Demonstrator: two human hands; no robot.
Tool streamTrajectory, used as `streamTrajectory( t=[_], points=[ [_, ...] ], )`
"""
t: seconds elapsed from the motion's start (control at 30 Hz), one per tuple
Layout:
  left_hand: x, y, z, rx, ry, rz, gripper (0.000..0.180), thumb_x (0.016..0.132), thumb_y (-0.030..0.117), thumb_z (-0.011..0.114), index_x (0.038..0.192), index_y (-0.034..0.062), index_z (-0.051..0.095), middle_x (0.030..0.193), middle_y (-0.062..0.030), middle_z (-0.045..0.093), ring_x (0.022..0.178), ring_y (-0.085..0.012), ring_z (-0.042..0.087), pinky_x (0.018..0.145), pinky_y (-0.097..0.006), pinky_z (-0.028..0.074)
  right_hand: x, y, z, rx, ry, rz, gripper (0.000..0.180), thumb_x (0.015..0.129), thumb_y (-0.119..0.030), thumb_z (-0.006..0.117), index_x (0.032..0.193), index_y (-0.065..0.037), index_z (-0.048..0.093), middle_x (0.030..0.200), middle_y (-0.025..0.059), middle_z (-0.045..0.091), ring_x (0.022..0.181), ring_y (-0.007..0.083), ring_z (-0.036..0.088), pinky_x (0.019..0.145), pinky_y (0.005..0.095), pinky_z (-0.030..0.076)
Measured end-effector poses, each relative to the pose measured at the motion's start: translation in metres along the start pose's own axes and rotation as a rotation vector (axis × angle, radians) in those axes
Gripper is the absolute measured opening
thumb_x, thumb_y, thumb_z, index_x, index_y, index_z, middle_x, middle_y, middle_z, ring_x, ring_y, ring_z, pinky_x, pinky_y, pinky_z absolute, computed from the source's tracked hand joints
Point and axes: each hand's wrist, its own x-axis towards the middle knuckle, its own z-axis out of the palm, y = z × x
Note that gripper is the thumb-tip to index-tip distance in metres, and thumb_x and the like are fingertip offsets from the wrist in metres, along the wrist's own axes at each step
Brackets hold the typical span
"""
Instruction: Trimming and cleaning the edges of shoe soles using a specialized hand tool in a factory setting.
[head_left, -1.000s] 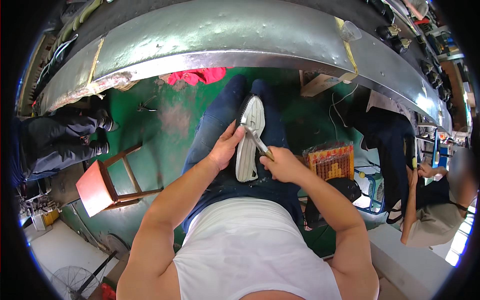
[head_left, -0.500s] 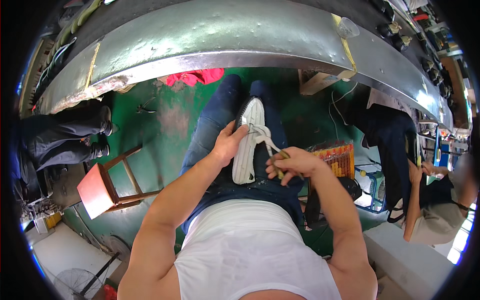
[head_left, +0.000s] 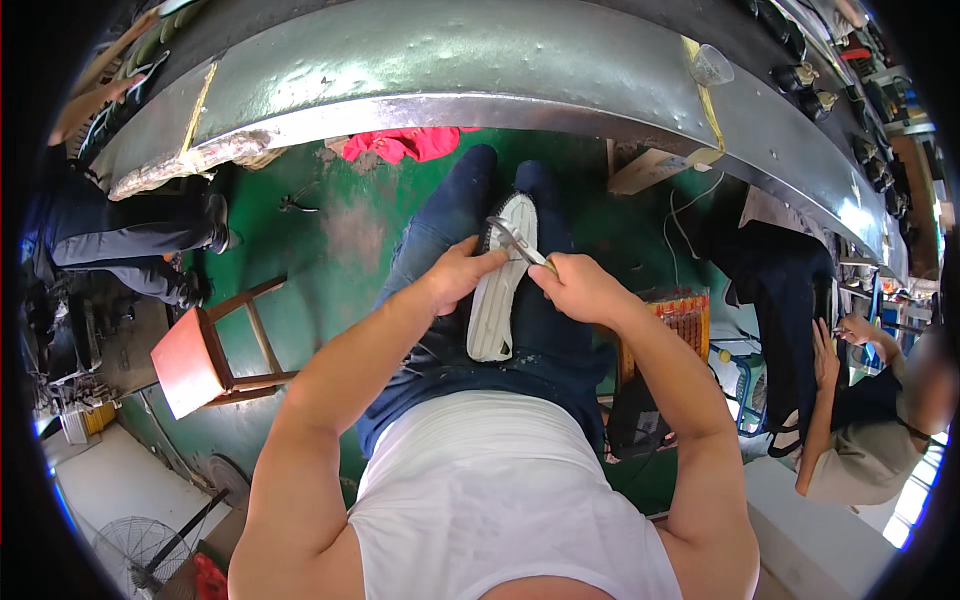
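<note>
A shoe [head_left: 492, 315] lies bottom-up along my thighs, its toe pointing away from me. Its underside is whitish, with a dark edge showing along the left of the toe. My left hand [head_left: 463, 274] grips it from the left side, thumb resting across the bottom. Closed in my right hand [head_left: 582, 288] are the handles of metal pliers [head_left: 518, 241]. The pliers slant across the front half of the shoe, and their head reaches its upper left edge. Whether the jaws pinch material there is too small to tell.
A metal-topped bench [head_left: 450, 65] curves across the front. On the green floor at left stands a stool [head_left: 185, 368] with a reddish seat; tools [head_left: 298, 203] lie beyond it. A bead-covered chair [head_left: 682, 318] is at right. A co-worker [head_left: 860, 440] sits at far right, another person stands at left.
My right hand has closed the spread plier handles and moved forward and left. The plier head has shifted to the shoe's left edge near the toe. My left hand still grips the shoe.
</note>
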Motion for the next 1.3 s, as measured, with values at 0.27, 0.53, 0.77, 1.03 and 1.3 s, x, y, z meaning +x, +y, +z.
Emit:
streamTrajectory(
  t=[0.27,0.53,0.77,1.03,1.3],
  points=[
    [0.003,0.012,-0.012,-0.015,-0.172,-0.131,0.058,0.090,0.029,0.069,0.139,0.0085,0.045,0.121,-0.0075,0.063,0.109,-0.0197,0.061,0.091,-0.039,0.049,-0.061,0.006,0.016,-0.046,-0.130,-0.146,0.047,0.089,-0.014,0.060,0.130,0.007,0.053,0.094,0.0260,0.066,0.091,0.0409,0.065,0.085,0.0447,0.052],
    [0.000,0.014,0.000,0.030,-0.134,-0.128,0.057,0.091,0.028,0.069,0.139,0.0071,0.046,0.124,-0.0110,0.062,0.111,-0.0231,0.061,0.095,-0.041,0.048,-0.057,-0.059,0.031,-0.817,0.149,-0.153,0.054,0.076,-0.006,0.067,0.127,0.009,0.054,0.099,0.0256,0.061,0.100,0.0415,0.063,0.074,0.0416,0.056],
    [-0.004,0.002,0.000,0.072,-0.043,-0.115,0.055,0.092,0.025,0.069,0.137,0.0025,0.047,0.128,-0.0137,0.061,0.113,-0.0265,0.061,0.095,-0.042,0.049,-0.005,-0.078,-0.017,-0.590,-0.616,-0.174,0.018,0.080,-0.015,0.067,0.087,0.002,0.070,0.079,0.0231,0.068,0.076,0.0385,0.068,0.065,0.0462,0.054],
    [-0.001,0.001,-0.031,-0.008,-0.348,-0.018,0.068,0.090,0.020,0.070,0.146,0.0022,0.034,0.138,-0.0135,0.052,0.124,-0.0224,0.053,0.106,-0.040,0.042,-0.045,-0.011,0.067,0.063,-0.173,-0.033,0.026,0.090,-0.025,0.064,0.097,0.000,0.065,0.089,0.0231,0.068,0.086,0.0420,0.066,0.077,0.0499,0.051],
    [-0.006,-0.024,-0.010,0.339,-0.324,0.214,0.089,0.092,0.013,0.067,0.154,0.0001,0.005,0.149,-0.0129,0.039,0.136,-0.0188,0.037,0.114,-0.033,0.028,-0.079,-0.023,0.070,-0.148,-0.107,0.043,0.021,0.084,-0.015,0.064,0.094,0.004,0.062,0.087,0.0236,0.065,0.081,0.0383,0.066,0.074,0.0445,0.052]
  ],
)
